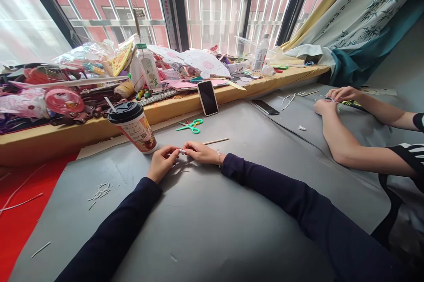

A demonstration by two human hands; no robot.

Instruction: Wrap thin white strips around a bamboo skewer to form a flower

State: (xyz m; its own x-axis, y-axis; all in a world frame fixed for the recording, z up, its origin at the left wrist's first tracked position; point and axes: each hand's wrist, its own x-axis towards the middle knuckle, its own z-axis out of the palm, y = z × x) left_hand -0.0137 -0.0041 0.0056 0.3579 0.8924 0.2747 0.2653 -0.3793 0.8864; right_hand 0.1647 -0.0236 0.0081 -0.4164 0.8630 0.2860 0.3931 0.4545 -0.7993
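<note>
Pinching a tiny white paper piece (182, 151) between the fingertips of the left hand (162, 162) and the right hand (200, 152), the work is judged unfinished: it is held just above the grey counter sheet (205, 211), near scattered white paper trimmings (99, 192) and the lidded paper cup (134, 127).

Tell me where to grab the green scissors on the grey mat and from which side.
Take the green scissors by the handle loops, which point right, toward the leaning phone. Come from above on that right side: they lie flat and partly open, blades pointing left toward the cup, so the loops probably give the safest hold. Both the left hand and right hand are pinching a small white piece.
</note>
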